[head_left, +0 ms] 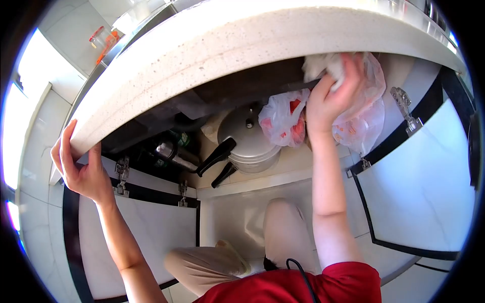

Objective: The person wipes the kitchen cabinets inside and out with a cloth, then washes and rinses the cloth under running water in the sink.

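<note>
My left hand grips the left edge of the speckled countertop, with the fingers on the outside and the thumb on the inner side. Inside the open cabinet, just below the counter's underside, my right hand is closed on a crumpled white cloth. Part of the cloth is hidden behind the fingers. Beside this hand hangs a clear plastic bag, its contents hard to make out. On the other side of the wrist is a white plastic bag with red things in it.
A pressure cooker with black handles sits on the cabinet floor. Dark bottles stand left of it. Two cabinet doors hang open on metal hinges. A glass jar stands on the counter at upper left.
</note>
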Available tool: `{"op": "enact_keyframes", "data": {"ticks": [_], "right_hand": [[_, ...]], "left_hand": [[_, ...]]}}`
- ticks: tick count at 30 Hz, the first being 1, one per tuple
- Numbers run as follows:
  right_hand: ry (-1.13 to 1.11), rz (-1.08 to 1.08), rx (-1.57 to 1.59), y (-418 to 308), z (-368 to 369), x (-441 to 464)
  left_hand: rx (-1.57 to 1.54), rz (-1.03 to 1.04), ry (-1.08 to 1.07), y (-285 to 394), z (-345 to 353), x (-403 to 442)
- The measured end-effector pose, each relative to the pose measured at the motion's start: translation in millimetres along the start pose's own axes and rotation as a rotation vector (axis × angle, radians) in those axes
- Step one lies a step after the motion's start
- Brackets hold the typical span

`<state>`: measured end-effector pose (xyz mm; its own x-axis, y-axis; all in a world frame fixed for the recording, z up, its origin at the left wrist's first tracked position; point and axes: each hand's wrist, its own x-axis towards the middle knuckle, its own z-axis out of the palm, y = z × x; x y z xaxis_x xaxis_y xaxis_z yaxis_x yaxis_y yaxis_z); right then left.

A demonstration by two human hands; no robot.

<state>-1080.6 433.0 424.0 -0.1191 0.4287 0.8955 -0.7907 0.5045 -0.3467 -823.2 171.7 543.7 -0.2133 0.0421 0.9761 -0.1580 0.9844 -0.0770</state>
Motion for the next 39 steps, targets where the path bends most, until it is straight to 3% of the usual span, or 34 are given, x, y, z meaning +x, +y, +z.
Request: {"op": "enact_keyframes", "data": {"ticks": [3, 7, 8, 11, 16, 20, 25, 27, 30, 31, 32, 33, 36, 39], "right_hand": [[-0.151, 0.086, 0.080, 2, -26, -43], [-0.020, 0.020, 0.219, 13, -22, 21], [-0.053, 0.178, 0.194, 8, -19, 45], [-0.058, 0.167, 0.187, 17, -9, 53], [0.031, 0.133, -0.039, 0, -1, -22], [0.037, 0.216, 0.122, -46, 19, -82], [-0.133, 0.222, 0.296, -115, 38, -131], [-0.181, 0.152, 0.252, -117, 34, -127], [-0.323, -0.257, 0.272, -56, 15, -104], [-0.501, -0.147, 0.339, -25, 6, -95], [-0.320, -0.135, 0.355, -17, -3, -71], [-0.100, -0.067, 0.093, -18, -3, -60], [-0.060, -0.079, 0.102, -71, 24, -44], [-0.275, -0.275, 0.344, -142, 63, -63]], "left_hand": [[-0.019, -0.022, 0.002, 1, 0, 1], [-0.024, -0.001, 0.001, 3, 1, 0], [-0.002, -0.008, 0.011, 3, 1, 0], [-0.049, -0.040, 0.004, 0, 1, -1], [-0.026, -0.020, 0.018, 2, 3, -2], [-0.032, 0.012, 0.019, 3, 2, -1], [-0.049, 0.001, 0.036, 2, 4, -1], [-0.056, 0.003, 0.043, 4, 3, -1], [0.012, 0.016, 0.032, 5, 1, 0], [0.006, 0.020, 0.035, 6, 0, 2], [-0.001, 0.018, 0.043, 8, 2, 2], [-0.029, -0.006, 0.058, 10, 4, 2], [-0.023, 0.014, 0.058, 10, 4, 2], [-0.034, 0.045, 0.039, 4, 2, 3]]}}
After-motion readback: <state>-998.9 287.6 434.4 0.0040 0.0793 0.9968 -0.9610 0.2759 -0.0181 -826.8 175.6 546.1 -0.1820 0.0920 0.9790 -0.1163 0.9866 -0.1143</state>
